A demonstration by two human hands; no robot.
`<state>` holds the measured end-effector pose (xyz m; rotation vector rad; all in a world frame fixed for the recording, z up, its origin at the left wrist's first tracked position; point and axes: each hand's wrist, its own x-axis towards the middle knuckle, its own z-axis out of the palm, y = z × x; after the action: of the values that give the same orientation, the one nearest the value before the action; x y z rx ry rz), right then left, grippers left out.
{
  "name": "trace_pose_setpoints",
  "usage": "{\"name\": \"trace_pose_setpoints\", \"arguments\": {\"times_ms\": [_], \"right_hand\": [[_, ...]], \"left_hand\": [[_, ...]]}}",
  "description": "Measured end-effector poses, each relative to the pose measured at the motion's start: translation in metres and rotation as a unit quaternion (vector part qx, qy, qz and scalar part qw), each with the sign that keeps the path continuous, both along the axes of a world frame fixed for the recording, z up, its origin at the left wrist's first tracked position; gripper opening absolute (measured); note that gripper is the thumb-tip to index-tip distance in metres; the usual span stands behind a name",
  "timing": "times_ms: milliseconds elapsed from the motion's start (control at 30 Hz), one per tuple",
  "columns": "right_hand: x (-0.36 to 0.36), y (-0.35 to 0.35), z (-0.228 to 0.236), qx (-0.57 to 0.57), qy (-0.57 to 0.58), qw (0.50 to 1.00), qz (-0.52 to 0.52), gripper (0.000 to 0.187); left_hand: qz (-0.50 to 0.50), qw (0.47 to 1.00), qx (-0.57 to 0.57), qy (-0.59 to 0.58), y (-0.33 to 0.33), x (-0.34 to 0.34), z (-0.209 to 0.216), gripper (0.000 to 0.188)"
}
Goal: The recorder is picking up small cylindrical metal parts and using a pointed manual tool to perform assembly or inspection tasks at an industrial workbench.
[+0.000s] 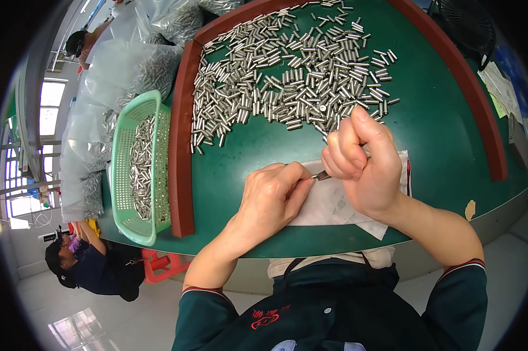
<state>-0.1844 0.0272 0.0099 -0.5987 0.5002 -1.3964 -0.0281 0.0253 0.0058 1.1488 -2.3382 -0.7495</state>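
Over the cloth, my left hand (273,193) is closed, thumb and forefinger pinching the end of a small metal pin (314,176). My right hand (366,161) is curled into a fist just to the right, its thumb pointing away from me. A short dark metal tip (323,175) shows between the two hands, close under the right fist; what the right fingers wrap round is mostly hidden. Below both hands lies a stained white cloth (328,205). Many loose silvery metal pins (311,76) are spread over the green tabletop (445,146) beyond them.
Dark red raised strips (182,146) border the work area. At the left stands a light green plastic basket (120,175) of metal pieces, beside clear bags (123,67) of similar parts. A black fan (466,26) and papers (498,88) are at right. Two other people appear at left.
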Motion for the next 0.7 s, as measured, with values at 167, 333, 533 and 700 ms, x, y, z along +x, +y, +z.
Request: {"name": "trace_pose_setpoints", "arguments": {"times_ms": [167,333,533,700], "right_hand": [[0.0031,-0.0005,-0.0026,-0.003,0.004,1.0,-0.01,0.043],[0.0062,0.002,0.0004,-0.011,0.038,0.999,-0.016,0.044],[0.0065,0.002,0.002,-0.015,0.09,0.996,-0.023,0.046],[0.002,0.0,0.0023,-0.004,0.048,0.999,-0.014,0.045]], "left_hand": [[0.005,1.0,0.002,0.008,-0.0003,0.001,-0.0026,0.011],[0.004,1.0,-0.002,0.001,0.0006,0.0001,0.0001,0.008],[0.011,1.0,-0.004,0.001,0.0007,-0.0001,-0.002,0.008],[0.013,1.0,-0.008,0.001,0.0011,0.0006,-0.0035,0.008]]}}
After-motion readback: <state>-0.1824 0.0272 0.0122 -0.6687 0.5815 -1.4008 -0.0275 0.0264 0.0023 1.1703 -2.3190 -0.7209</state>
